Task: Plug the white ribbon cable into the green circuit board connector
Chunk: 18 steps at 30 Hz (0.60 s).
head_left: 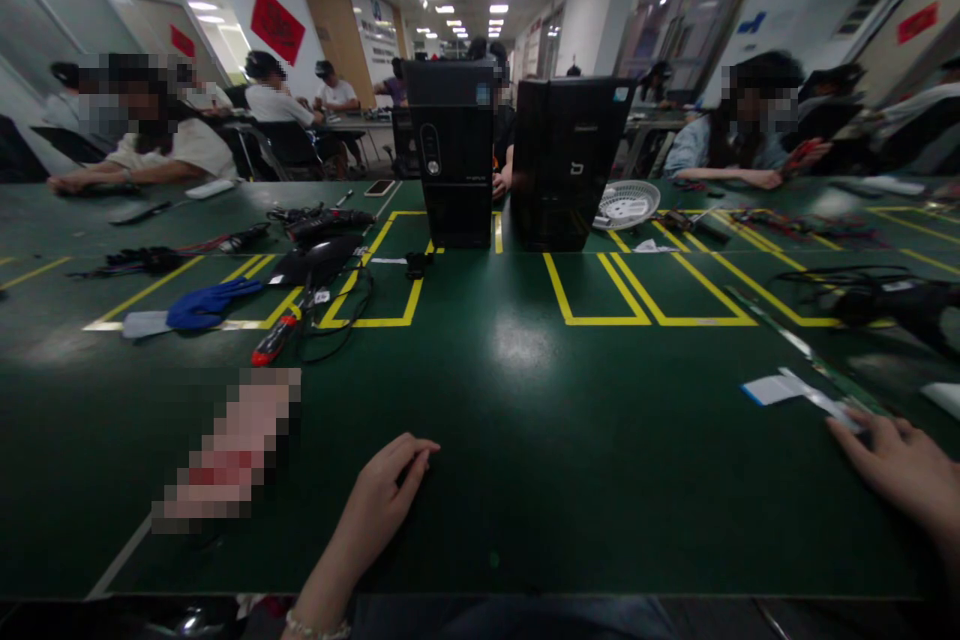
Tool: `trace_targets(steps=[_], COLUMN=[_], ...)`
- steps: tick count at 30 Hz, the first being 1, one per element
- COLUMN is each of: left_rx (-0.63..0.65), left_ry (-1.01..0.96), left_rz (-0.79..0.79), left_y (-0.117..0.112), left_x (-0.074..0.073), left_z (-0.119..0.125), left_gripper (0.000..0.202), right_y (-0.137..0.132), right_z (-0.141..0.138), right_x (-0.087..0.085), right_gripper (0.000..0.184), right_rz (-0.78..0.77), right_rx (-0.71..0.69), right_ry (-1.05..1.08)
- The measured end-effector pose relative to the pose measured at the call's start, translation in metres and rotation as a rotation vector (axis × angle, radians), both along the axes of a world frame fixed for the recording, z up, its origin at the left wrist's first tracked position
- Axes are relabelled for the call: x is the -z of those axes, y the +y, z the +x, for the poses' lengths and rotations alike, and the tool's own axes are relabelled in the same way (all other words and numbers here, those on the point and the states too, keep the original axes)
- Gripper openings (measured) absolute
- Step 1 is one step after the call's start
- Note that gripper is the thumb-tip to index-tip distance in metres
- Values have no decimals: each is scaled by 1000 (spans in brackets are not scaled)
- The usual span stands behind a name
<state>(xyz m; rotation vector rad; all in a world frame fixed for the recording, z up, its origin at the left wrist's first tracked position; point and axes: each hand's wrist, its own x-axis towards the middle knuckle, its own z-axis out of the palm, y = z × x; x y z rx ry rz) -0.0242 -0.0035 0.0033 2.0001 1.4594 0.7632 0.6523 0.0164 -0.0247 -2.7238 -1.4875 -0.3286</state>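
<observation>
My left hand (pixel 390 478) rests on the green table near its front edge, fingers loosely bent, a small gap between thumb and forefinger and nothing visible in it. At the right, my right hand (pixel 900 455) has its thumb and fingers closed on the near end of a white flat ribbon cable (pixel 814 395). The cable's wide, blue-edged end (pixel 769 390) points left over the tabletop. Just behind the cable, a long narrow green circuit board strip (pixel 832 375) lies slantwise, its near end reaching my right fingers.
Two black computer towers (pixel 457 155) (pixel 566 165) stand mid-table. Left lie a red-black screwdriver (pixel 276 340), a blue glove (pixel 210 305) and cabled parts. Right are a white basket (pixel 628 205) and black cables (pixel 885 290). People sit across the table.
</observation>
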Motion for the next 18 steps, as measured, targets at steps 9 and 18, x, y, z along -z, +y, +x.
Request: trace_targets(steps=[9, 18], left_rx=[1, -5], left_ry=[-14, -20], left_rz=[13, 22], left_y=[-1, 0], left_x=[-3, -4], left_z=[2, 2], left_gripper=[24, 25], right_y=[-5, -9], right_z=[-24, -32], right_x=[-10, -12], right_gripper=[75, 63], right_rz=[48, 22], right_rx=[7, -145], right_ry=[132, 46])
